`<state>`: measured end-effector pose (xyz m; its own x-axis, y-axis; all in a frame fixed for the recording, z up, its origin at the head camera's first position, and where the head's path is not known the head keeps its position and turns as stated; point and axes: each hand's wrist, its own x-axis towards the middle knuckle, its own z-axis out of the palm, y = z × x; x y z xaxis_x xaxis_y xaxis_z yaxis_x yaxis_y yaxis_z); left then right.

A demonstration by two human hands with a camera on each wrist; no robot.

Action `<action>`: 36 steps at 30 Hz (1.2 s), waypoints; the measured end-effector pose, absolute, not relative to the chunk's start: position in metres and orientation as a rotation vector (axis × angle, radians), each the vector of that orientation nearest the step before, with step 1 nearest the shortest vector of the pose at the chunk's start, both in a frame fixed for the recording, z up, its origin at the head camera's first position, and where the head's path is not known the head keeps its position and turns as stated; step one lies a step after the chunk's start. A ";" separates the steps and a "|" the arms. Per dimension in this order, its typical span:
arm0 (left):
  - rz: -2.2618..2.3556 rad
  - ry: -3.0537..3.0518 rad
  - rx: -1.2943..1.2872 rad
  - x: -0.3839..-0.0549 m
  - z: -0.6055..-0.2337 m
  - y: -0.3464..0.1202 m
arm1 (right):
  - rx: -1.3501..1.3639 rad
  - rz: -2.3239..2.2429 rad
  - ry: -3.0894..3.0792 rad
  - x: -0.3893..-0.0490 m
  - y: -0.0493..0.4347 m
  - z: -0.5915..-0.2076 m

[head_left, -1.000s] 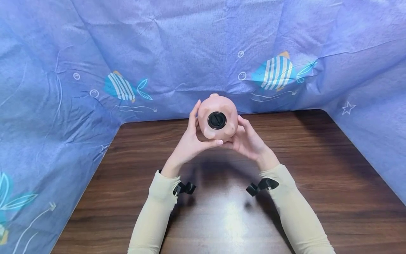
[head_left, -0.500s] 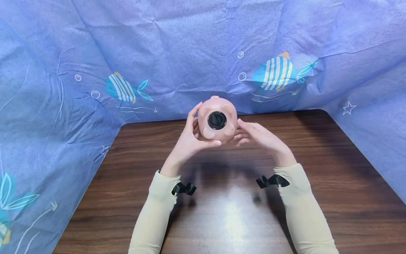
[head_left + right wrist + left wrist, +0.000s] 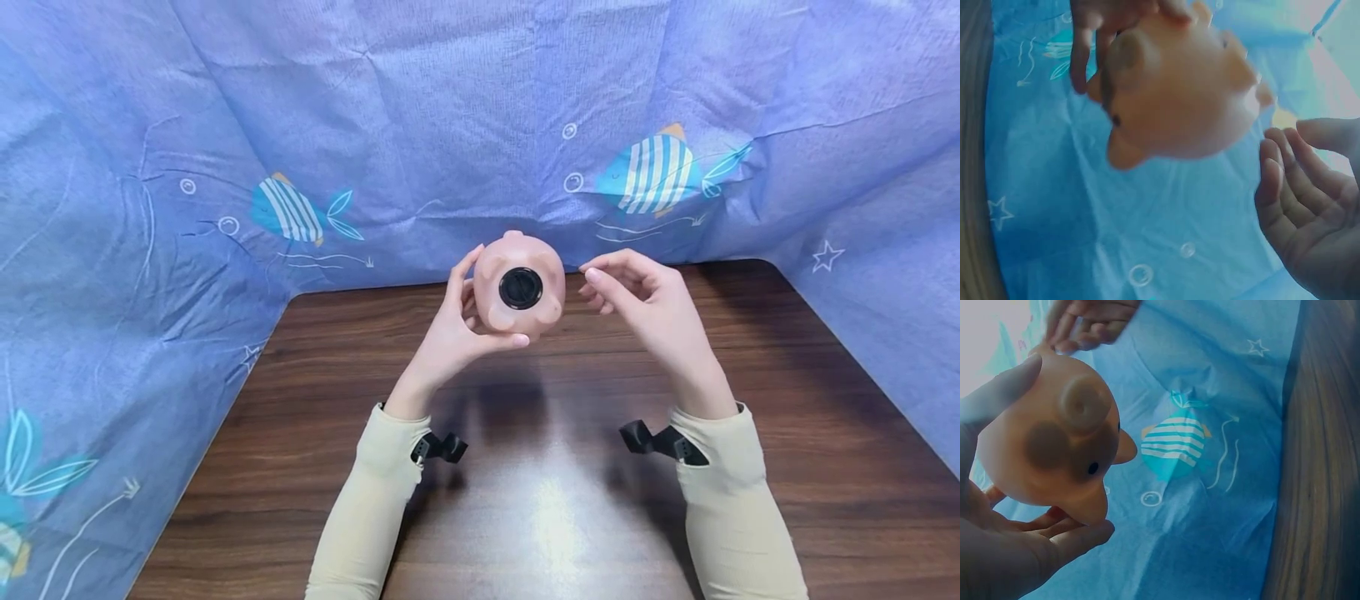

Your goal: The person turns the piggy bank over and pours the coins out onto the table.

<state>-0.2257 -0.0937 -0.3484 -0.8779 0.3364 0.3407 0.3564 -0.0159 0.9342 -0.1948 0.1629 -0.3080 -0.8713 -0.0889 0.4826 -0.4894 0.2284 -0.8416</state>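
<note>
A pink piggy bank [image 3: 525, 252] is held up above the table, its underside with stubby feet and a round black stopper [image 3: 521, 288] turned toward the head camera. My left hand [image 3: 450, 333] grips it from the left, thumb along the lower side and fingers behind. In the left wrist view the snout, an eye and the ears of the piggy bank [image 3: 1029, 419] show. My right hand [image 3: 663, 312] hovers just right of it, apart, with fingers loosely bent and nothing visible in them. The right wrist view shows a gap between this right hand [image 3: 1316, 215] and the pig.
Below the hands lies a dark wood-grain table [image 3: 322, 400] with a bright glare patch near the front. Blue cloth [image 3: 450, 125] printed with striped fish hangs behind the table and along both sides. Black straps with small devices [image 3: 660, 442] sit on both wrists.
My right hand has let go of the piggy bank and moved off to the right, turning as it went. My left hand still holds the pig, shifted slightly right.
</note>
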 end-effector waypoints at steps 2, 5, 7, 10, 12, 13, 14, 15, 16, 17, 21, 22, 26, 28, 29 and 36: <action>-2.068 -2.206 -0.786 -0.225 -0.350 -0.091 | 0.540 1.617 -2.160 -0.189 0.159 -0.306; -2.025 -2.233 -0.791 -0.223 -0.351 -0.089 | 0.571 1.471 -2.169 -0.182 0.152 -0.306; -2.003 -2.245 -0.789 -0.221 -0.351 -0.088 | 0.599 1.373 -2.172 -0.179 0.147 -0.306; -1.968 -2.254 -0.779 -0.221 -0.351 -0.087 | 0.650 1.254 -2.166 -0.180 0.140 -0.309; -1.949 -2.264 -0.767 -0.220 -0.351 -0.086 | 0.676 1.177 -2.161 -0.182 0.135 -0.311; -1.937 -2.271 -0.760 -0.220 -0.351 -0.085 | 0.691 1.132 -2.158 -0.183 0.133 -0.313; -1.926 -2.278 -0.753 -0.219 -0.352 -0.084 | 0.699 1.087 -2.156 -0.184 0.132 -0.315; -1.917 -2.281 -0.749 -0.218 -0.352 -0.083 | 0.702 1.043 -2.154 -0.185 0.130 -0.317; -1.913 -2.288 -0.743 -0.217 -0.353 -0.082 | 0.700 1.002 -2.150 -0.185 0.128 -0.319; -1.916 -2.293 -0.742 -0.216 -0.354 -0.081 | 0.697 0.961 -2.145 -0.185 0.127 -0.321; -1.923 -2.304 -0.739 -0.214 -0.357 -0.079 | 0.653 0.860 -2.124 -0.184 0.122 -0.326; -1.921 -2.308 -0.739 -0.214 -0.358 -0.079 | 0.644 0.850 -2.118 -0.184 0.121 -0.327; -1.886 -2.329 -0.738 -0.215 -0.358 -0.079 | 0.636 0.833 -2.092 -0.186 0.117 -0.329; -1.882 -2.342 -0.747 -0.217 -0.358 -0.080 | 0.643 0.825 -2.077 -0.187 0.116 -0.329; -1.880 -2.350 -0.751 -0.218 -0.357 -0.081 | 0.648 0.823 -2.066 -0.188 0.115 -0.329; -1.877 -2.393 -0.806 -0.222 -0.351 -0.086 | 0.753 0.755 -2.034 -0.192 0.118 -0.324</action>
